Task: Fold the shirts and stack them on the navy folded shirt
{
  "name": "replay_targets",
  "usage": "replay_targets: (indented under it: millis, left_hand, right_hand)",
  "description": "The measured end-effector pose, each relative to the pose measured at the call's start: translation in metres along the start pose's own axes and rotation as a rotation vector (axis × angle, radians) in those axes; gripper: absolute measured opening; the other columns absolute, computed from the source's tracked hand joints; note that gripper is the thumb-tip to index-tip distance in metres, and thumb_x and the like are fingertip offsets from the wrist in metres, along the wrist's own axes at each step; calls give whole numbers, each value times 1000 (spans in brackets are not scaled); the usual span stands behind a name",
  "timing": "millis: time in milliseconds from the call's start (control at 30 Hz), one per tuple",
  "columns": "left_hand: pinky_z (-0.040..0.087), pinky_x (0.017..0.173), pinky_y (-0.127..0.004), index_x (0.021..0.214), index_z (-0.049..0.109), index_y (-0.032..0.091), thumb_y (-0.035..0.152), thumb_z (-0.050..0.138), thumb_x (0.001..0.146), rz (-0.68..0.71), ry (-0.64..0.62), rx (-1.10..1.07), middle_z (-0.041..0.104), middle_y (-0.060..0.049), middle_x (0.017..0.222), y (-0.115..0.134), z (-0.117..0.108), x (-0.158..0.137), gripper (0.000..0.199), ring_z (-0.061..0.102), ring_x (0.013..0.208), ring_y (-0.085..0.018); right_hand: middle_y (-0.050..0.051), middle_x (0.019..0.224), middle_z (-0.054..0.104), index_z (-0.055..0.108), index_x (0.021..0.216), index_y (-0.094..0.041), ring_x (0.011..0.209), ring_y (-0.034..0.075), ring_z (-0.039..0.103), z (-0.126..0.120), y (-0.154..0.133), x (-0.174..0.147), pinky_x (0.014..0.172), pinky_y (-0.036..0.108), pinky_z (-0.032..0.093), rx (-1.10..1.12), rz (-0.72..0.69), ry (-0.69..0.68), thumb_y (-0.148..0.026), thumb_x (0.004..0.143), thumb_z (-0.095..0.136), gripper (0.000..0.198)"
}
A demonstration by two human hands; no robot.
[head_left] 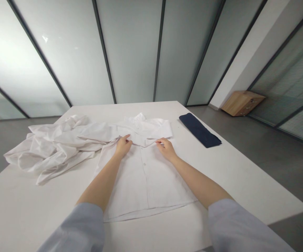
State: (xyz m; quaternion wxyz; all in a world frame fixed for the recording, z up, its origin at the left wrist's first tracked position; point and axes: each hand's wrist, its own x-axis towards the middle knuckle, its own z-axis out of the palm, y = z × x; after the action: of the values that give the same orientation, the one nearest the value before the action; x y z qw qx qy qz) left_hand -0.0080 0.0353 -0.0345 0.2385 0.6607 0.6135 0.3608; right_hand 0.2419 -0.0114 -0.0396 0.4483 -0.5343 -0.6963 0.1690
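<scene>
A white button-up shirt (144, 182) lies front up on the table, its collar at the far end and its hem toward me. My left hand (123, 145) is closed on the cloth at the left side of the chest, next to the crumpled pile. On the other side, my right hand (166, 148) pinches a bit of the same shirt between thumb and fingers. Between the hands the cloth forms a raised crosswise fold over the button line. The left fingertips are partly hidden by the hand itself.
Crumpled white garments (59, 145) are heaped at the left, touching the shirt. A folded dark blue cloth (200, 130) lies near the right edge of the white table (235, 175). Beyond stand frosted glass panels (130, 52) and a wooden cabinet (242, 103) on the floor.
</scene>
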Motion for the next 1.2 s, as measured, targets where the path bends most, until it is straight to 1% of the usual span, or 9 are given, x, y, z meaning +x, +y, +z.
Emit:
replay_targets:
  millis: [167,300,467,600,700,767,933,1067,1200]
  left_hand:
    - [47,87,-35,122,62,13,31,51,79,64,77,108,70,-11,97,6,-2,-5,48,65,90,-23]
    - [47,90,-35,118,61,16,31,44,83,32,419,67,67,-11,108,6,-16,-5,42,63,93,-22]
    - [47,88,-37,92,59,21,33,49,82,-143,523,85,66,-6,88,-2,-27,-4,19,62,91,-22]
    - [47,91,-36,111,52,22,24,49,80,-117,608,108,65,-7,102,-6,-28,-4,32,62,99,-22]
    - [44,98,-34,121,50,19,15,43,79,0,598,186,61,-10,118,-3,-28,-6,43,57,114,-21]
    - [43,100,-32,117,56,18,12,40,78,78,516,218,61,-10,120,1,-26,-8,43,56,116,-21]
    - [48,86,-30,81,63,21,18,42,77,182,281,206,69,-5,87,15,-17,-17,22,65,90,-20]
    - [47,78,-30,77,61,21,26,47,77,211,356,237,67,-5,79,30,-21,-20,15,64,81,-20]
    - [45,78,-32,79,61,20,30,45,81,119,533,299,64,-4,70,41,-48,-13,19,62,74,-20]
  right_hand:
    - [4,83,68,67,78,-20,82,18,61,1,1,0,68,28,46,41,40,31,-28,79,50,18]
    - [4,82,68,65,74,-22,84,20,61,-1,-2,1,65,28,47,83,97,113,-31,78,49,20]
    - [5,79,69,63,71,-21,85,22,62,-5,0,4,69,31,47,125,157,235,-32,76,47,20]
    - [5,80,69,63,73,-21,85,22,62,-5,3,5,70,32,47,108,180,279,-32,76,46,21]
    - [7,86,69,64,76,-21,89,23,61,-4,4,5,73,33,48,74,161,271,-30,76,46,21]
    - [7,91,68,64,80,-21,92,23,61,-3,4,5,78,35,48,42,146,245,-28,75,46,20]
    - [8,95,67,64,84,-21,96,23,60,-3,3,4,81,35,48,5,113,219,-28,75,45,22]
    - [10,93,66,64,84,-19,94,24,59,-4,4,4,76,34,48,32,118,239,-27,75,44,23]
    - [9,91,65,63,83,-20,93,24,59,-5,3,5,74,34,48,14,134,246,-27,75,42,23]
